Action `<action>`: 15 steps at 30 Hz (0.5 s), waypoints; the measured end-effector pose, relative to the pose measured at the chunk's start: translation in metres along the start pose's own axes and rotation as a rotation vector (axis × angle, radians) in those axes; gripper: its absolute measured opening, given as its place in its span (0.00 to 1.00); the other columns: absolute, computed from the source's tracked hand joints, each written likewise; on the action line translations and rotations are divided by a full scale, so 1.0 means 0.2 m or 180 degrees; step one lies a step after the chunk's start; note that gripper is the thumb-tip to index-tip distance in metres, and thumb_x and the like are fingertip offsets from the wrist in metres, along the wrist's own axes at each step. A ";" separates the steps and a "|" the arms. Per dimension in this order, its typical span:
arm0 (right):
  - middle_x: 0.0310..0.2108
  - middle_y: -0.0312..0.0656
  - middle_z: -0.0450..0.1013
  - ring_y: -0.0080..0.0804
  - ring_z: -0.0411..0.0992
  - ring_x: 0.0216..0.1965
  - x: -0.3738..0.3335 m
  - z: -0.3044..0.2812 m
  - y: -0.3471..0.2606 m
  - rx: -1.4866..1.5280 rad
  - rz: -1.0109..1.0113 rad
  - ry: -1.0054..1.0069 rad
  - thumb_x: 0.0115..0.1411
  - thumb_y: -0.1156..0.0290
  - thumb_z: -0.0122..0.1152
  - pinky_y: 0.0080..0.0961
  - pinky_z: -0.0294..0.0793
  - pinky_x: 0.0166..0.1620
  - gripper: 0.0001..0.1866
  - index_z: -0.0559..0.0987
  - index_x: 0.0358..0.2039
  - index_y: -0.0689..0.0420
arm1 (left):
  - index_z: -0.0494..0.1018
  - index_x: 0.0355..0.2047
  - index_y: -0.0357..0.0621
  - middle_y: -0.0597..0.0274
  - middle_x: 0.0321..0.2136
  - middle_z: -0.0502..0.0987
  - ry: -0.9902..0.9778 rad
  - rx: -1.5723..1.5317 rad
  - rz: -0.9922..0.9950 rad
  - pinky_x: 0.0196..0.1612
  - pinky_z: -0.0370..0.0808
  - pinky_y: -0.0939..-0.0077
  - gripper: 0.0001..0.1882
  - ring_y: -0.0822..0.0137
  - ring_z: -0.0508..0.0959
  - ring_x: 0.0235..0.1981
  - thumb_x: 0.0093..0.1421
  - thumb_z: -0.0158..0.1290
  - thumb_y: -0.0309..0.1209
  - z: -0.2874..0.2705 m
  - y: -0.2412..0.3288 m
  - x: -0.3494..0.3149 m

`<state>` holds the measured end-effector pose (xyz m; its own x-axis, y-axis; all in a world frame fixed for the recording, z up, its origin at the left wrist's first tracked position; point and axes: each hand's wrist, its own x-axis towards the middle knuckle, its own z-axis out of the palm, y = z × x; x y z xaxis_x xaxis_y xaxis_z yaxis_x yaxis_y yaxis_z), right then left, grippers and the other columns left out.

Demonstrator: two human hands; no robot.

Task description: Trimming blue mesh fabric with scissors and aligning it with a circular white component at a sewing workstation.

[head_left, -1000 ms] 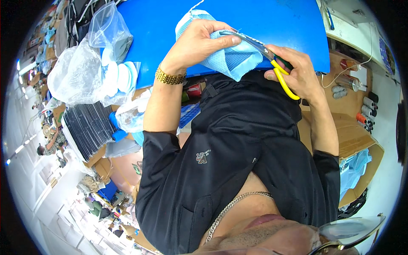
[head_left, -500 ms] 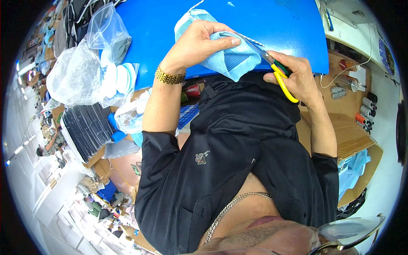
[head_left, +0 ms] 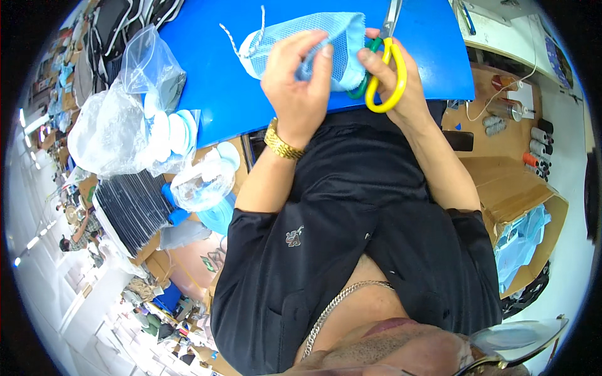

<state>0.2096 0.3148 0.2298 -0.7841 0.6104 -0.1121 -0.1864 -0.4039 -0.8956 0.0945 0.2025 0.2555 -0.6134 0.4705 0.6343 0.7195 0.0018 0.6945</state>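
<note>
A light blue mesh drawstring bag [head_left: 343,47] lies over the blue tabletop, its white cords sticking out at the far left end. My left hand [head_left: 298,78] is closed over the bag's middle, thumb and forefinger tips meeting in a pinch on the mesh; the exact grip is partly hidden. My right hand [head_left: 401,78] holds a pair of scissors [head_left: 387,78] with one yellow and one green handle. Their blades point away from me, past the far edge of the picture. The right thumb and fingers are close beside the bag's right hem.
On the blue table [head_left: 219,81], clear plastic bags [head_left: 110,128] with pale blue discs sit at the left edge. A stack of dark sheets [head_left: 128,207] stands below them. To my right are thread spools [head_left: 539,147] and an open cardboard box [head_left: 501,182] holding blue material.
The scissors have left the bag's hem and swung upright, blades pointing away. The bag has turned, its cords now at the left. My left hand has moved right over its middle.
</note>
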 end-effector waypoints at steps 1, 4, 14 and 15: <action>0.39 0.38 0.74 0.23 0.75 0.39 0.01 0.00 0.03 -0.0209 -0.0249 -0.0035 0.58 0.72 0.68 0.17 0.74 0.40 0.25 0.69 0.53 0.60 | 0.80 0.38 0.41 0.61 0.36 0.80 -0.0126 0.0031 -0.0117 0.41 0.74 0.76 0.09 0.69 0.78 0.38 0.56 0.60 0.23 -0.01 0.04 -0.04; 0.39 0.38 0.74 0.21 0.74 0.40 0.03 0.00 0.02 -0.0497 -0.0511 -0.0391 0.56 0.74 0.69 0.18 0.74 0.44 0.28 0.68 0.55 0.61 | 0.76 0.46 0.42 0.56 0.47 0.76 -0.0586 -0.0203 -0.0549 0.45 0.75 0.74 0.17 0.64 0.77 0.45 0.55 0.61 0.22 -0.03 0.05 -0.08; 0.36 0.31 0.70 0.14 0.68 0.33 0.09 -0.03 -0.06 -0.0854 -0.0582 -0.0772 0.56 0.79 0.66 0.12 0.69 0.34 0.31 0.68 0.60 0.56 | 0.67 0.56 0.35 0.42 0.47 0.75 -0.3050 0.0199 -0.0678 0.51 0.71 0.64 0.37 0.51 0.76 0.48 0.50 0.65 0.41 -0.12 0.01 0.43; 0.34 0.29 0.67 0.14 0.67 0.32 0.09 -0.02 -0.11 -0.0715 -0.0272 -0.0669 0.55 0.81 0.65 0.11 0.69 0.34 0.33 0.67 0.61 0.55 | 0.74 0.46 0.33 0.48 0.36 0.79 -0.2884 0.0215 -0.0486 0.44 0.74 0.67 0.28 0.58 0.79 0.38 0.50 0.66 0.39 -0.14 0.00 0.43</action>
<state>0.2018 0.3369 0.2454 -0.8808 0.4719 0.0380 -0.1397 -0.1824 -0.9732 0.0329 0.2193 0.3198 -0.2343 0.9721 0.0093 0.6867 0.1588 0.7094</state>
